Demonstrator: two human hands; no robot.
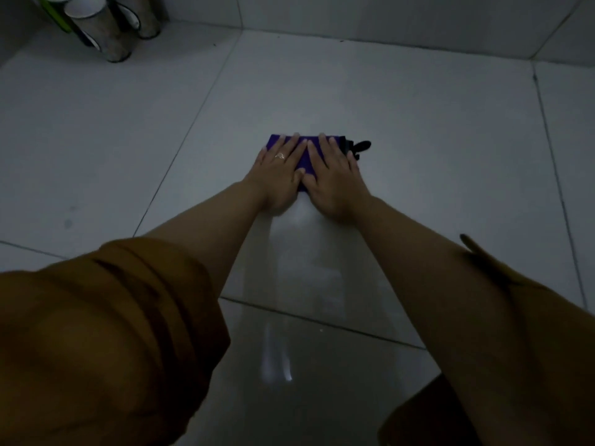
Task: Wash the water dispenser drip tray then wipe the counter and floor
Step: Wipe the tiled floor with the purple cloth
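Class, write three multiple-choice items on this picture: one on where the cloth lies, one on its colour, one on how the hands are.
1. Where is the cloth?
A. on a counter
B. on the floor
C. in a sink

2. What colour is it?
A. purple
B. green
C. red

3. How are the hands?
A. both raised clear of it
B. one raised
C. both flat on it

Answers:
1 B, white tiles lie all around it.
2 A, purple shows between the hands.
3 C, the left hand and right hand lie spread on it.
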